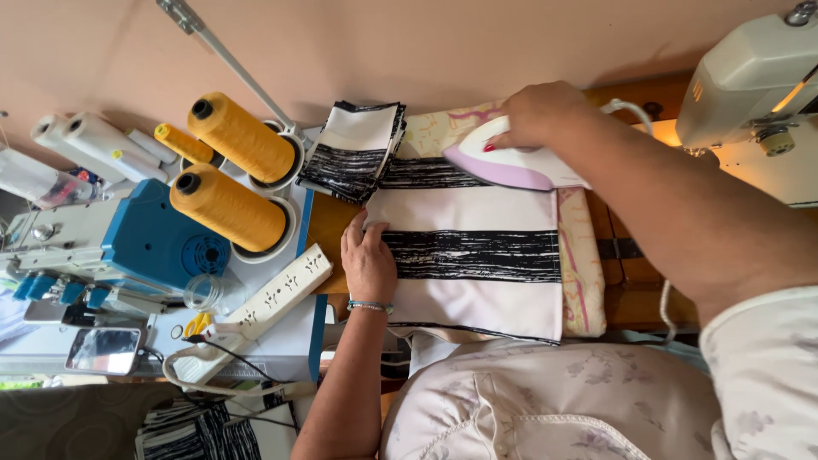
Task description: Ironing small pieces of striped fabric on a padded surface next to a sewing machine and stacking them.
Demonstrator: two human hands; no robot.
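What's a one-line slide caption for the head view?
Right hand grips a white-and-lilac iron on black-striped white fabric while the left hand flattens its edge, yellow thread cones beside it.

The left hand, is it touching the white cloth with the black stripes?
Touching. The head view shows the left hand lying flat on the left edge of the striped cloth, fingers spread on it with no gap.

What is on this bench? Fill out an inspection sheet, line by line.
Surface: patterned pressing pad under the cloth.
Job's things: white cloth with black bands; iron on it.
Clutter: folded cloth stack, yellow thread cones, power strip, phone.
Grippers: left hand flat on the cloth; right hand grips the iron.
Cables: white cord by the right wrist.
Surroundings: blue serger, sewing machine.
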